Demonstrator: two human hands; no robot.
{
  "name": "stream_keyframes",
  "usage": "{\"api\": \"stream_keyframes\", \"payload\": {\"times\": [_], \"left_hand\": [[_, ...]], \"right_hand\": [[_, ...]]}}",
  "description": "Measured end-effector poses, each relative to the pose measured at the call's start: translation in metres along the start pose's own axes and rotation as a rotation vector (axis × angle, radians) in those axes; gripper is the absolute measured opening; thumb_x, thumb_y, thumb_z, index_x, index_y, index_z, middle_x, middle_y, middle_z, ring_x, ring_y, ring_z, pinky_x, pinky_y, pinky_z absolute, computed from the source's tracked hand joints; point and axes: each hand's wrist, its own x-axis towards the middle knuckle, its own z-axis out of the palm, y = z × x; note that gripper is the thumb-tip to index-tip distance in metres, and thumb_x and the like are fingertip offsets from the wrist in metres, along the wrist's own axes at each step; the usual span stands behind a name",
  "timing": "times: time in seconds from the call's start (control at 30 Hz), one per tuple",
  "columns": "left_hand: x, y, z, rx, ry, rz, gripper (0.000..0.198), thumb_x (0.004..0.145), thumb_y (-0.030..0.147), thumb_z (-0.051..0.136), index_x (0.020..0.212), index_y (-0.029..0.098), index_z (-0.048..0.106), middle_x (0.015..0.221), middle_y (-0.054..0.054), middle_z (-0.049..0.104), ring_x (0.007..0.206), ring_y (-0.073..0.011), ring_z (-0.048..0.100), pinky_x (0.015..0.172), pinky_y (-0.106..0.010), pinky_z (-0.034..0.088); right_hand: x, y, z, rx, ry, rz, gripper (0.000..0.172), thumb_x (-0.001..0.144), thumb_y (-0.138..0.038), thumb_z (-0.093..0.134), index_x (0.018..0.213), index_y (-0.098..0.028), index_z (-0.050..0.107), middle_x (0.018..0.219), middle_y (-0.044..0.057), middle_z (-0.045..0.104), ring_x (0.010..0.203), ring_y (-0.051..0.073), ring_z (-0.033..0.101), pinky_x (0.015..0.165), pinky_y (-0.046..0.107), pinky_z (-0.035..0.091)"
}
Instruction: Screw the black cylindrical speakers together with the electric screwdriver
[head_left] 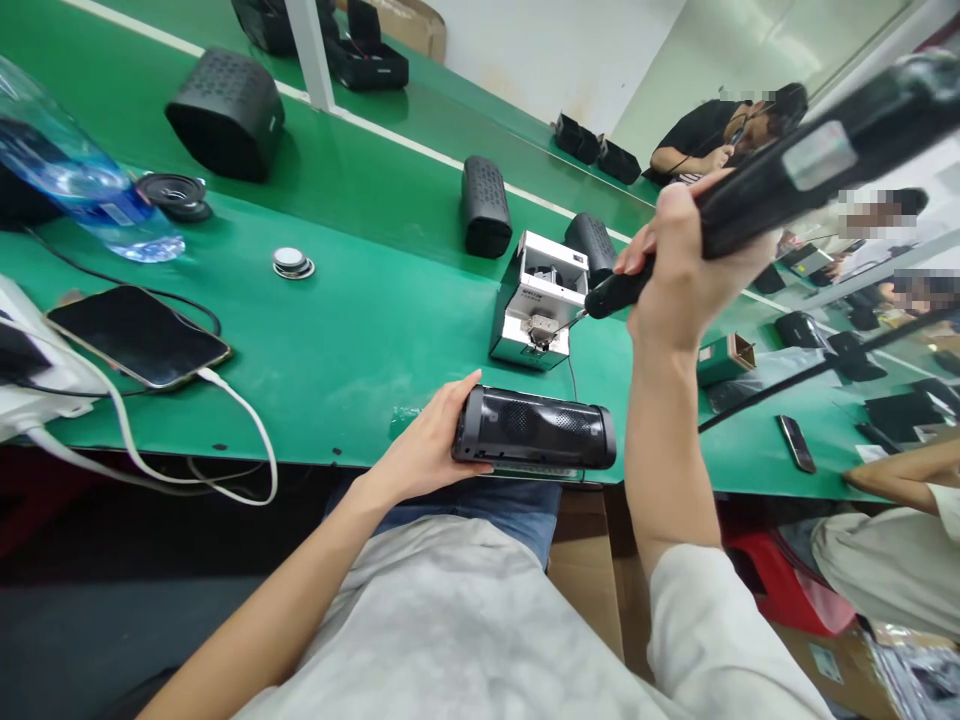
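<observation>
My left hand [427, 445] grips the left end of a black speaker [536, 428], which lies on its side at the table's front edge. Raised on the right, my right hand [679, 255] is wrapped round a black electric screwdriver [795, 165], tilted with its bit pointing down and left. The bit's tip meets the front of a white screw feeder [540, 300], near its small metal pick-up part. Behind the feeder stand two dark speakers, one a mesh-faced speaker [486, 205].
A phone [139, 335] with a white cable, a water bottle [90, 170], a loose speaker driver [176, 195] and a small round part [292, 263] lie on the left of the green table [360, 300]. A pole [795, 385] and a co-worker's arm [907, 470] are on the right.
</observation>
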Motion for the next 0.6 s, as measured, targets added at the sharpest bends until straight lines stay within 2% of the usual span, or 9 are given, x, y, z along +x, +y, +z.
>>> {"api": "stream_keyframes", "payload": {"times": [0.07,0.13,0.23,0.3,0.37,0.43,0.5,0.53,0.6], "left_hand": [[0.000,0.000,0.000,0.000,0.004,0.007,0.139,0.079,0.024,0.100,0.179,0.040,0.004,0.174,-0.018,0.039,0.161,-0.0439,0.045,0.130,-0.064,0.046],[0.000,0.001,-0.001,0.000,0.003,0.014,0.139,0.079,0.024,0.100,0.179,0.040,0.004,0.174,-0.019,0.039,0.161,-0.0440,0.045,0.130,-0.064,0.046],[0.000,0.003,-0.002,0.001,-0.006,0.016,0.137,0.080,0.026,0.099,0.178,0.038,0.004,0.174,-0.019,0.038,0.162,-0.0436,0.044,0.130,-0.064,0.046],[0.000,0.003,-0.002,0.004,-0.007,0.016,0.137,0.081,0.026,0.099,0.178,0.038,0.003,0.173,-0.020,0.038,0.162,-0.0432,0.044,0.131,-0.063,0.045],[0.000,0.003,-0.002,0.007,-0.006,0.018,0.137,0.081,0.026,0.099,0.178,0.037,0.003,0.173,-0.020,0.038,0.161,-0.0429,0.044,0.131,-0.063,0.045],[0.000,0.002,-0.001,0.007,-0.006,0.023,0.137,0.081,0.026,0.099,0.179,0.037,0.003,0.173,-0.020,0.038,0.161,-0.0427,0.045,0.130,-0.063,0.046],[0.000,0.000,-0.001,0.011,-0.005,0.029,0.137,0.081,0.027,0.099,0.179,0.036,0.003,0.173,-0.020,0.038,0.161,-0.0426,0.045,0.130,-0.063,0.046],[0.000,0.000,0.000,0.012,-0.003,0.033,0.137,0.081,0.028,0.099,0.179,0.036,0.003,0.173,-0.020,0.038,0.161,-0.0426,0.045,0.131,-0.062,0.045],[0.001,-0.002,0.000,0.012,-0.004,0.038,0.137,0.081,0.030,0.099,0.179,0.035,0.003,0.173,-0.020,0.038,0.161,-0.0425,0.045,0.132,-0.062,0.044]], "right_hand": [[-0.002,0.013,0.002,-0.050,-0.023,0.040,0.024,0.103,-0.030,0.081,0.091,-0.028,0.060,0.064,-0.007,0.046,0.041,0.016,0.042,0.039,0.034,0.040],[-0.001,0.024,0.000,-0.111,-0.029,0.085,0.038,0.106,-0.049,0.085,0.093,-0.030,0.055,0.068,-0.006,0.045,0.043,0.015,0.037,0.041,0.035,0.043],[0.003,0.032,-0.005,-0.232,-0.044,0.130,0.054,0.106,-0.076,0.077,0.094,-0.033,0.047,0.069,-0.006,0.043,0.046,0.014,0.032,0.041,0.035,0.045],[0.003,0.031,-0.007,-0.304,-0.075,0.153,0.057,0.107,-0.084,0.068,0.095,-0.033,0.044,0.069,-0.005,0.044,0.047,0.014,0.033,0.039,0.034,0.045],[0.001,0.025,-0.006,-0.294,-0.070,0.155,0.053,0.107,-0.079,0.069,0.095,-0.032,0.047,0.069,-0.006,0.045,0.045,0.013,0.034,0.036,0.033,0.042],[0.000,0.014,-0.005,-0.204,-0.018,0.132,0.038,0.102,-0.058,0.076,0.093,-0.029,0.053,0.066,-0.006,0.044,0.041,0.012,0.035,0.033,0.032,0.038],[0.002,-0.005,-0.009,-0.100,0.038,0.102,0.019,0.090,-0.037,0.075,0.090,-0.025,0.060,0.061,-0.008,0.041,0.038,0.012,0.036,0.030,0.029,0.032],[0.004,-0.017,-0.015,-0.059,0.066,0.091,0.014,0.085,-0.031,0.073,0.090,-0.023,0.063,0.059,-0.009,0.039,0.038,0.012,0.037,0.029,0.027,0.030],[0.011,-0.048,-0.038,-0.040,0.104,0.151,0.018,0.078,-0.030,0.074,0.090,-0.024,0.062,0.060,-0.011,0.036,0.039,0.011,0.038,0.031,0.024,0.030]]}}
